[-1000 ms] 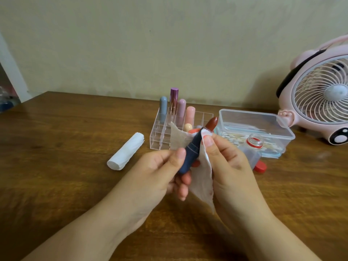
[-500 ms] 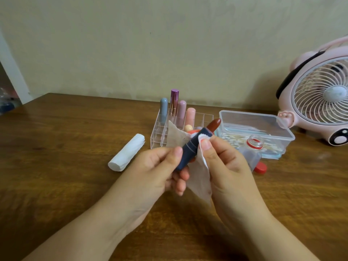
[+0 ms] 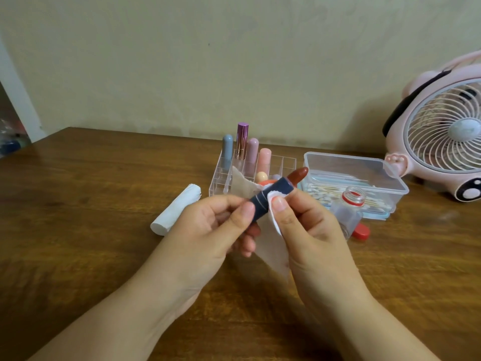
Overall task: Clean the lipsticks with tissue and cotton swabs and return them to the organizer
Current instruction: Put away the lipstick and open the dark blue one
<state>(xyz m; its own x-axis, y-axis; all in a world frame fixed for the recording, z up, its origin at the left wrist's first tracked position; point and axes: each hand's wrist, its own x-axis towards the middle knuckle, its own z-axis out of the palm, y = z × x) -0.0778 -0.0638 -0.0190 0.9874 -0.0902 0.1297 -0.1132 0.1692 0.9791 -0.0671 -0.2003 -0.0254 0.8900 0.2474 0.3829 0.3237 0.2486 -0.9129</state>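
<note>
Left hand (image 3: 208, 230) pinches the navy lipstick (image 3: 270, 198) by its near base, tip slanting far-right toward the organizer (image 3: 221, 178); right hand (image 3: 307, 225) presses tissue (image 3: 276, 217), apparently, against the barrel.

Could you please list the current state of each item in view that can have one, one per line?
navy lipstick: uncapped, brown-red bullet extended, tilted, held in both hands
left hand: grips the lipstick's lower end
right hand: presses the tissue onto the tube
organizer: holds four capped lipsticks upright
swab box: lid off, swabs inside
small bottle: open, its red cap on the table
tissue roll: lying flat
fan: blades cannot be told
</note>
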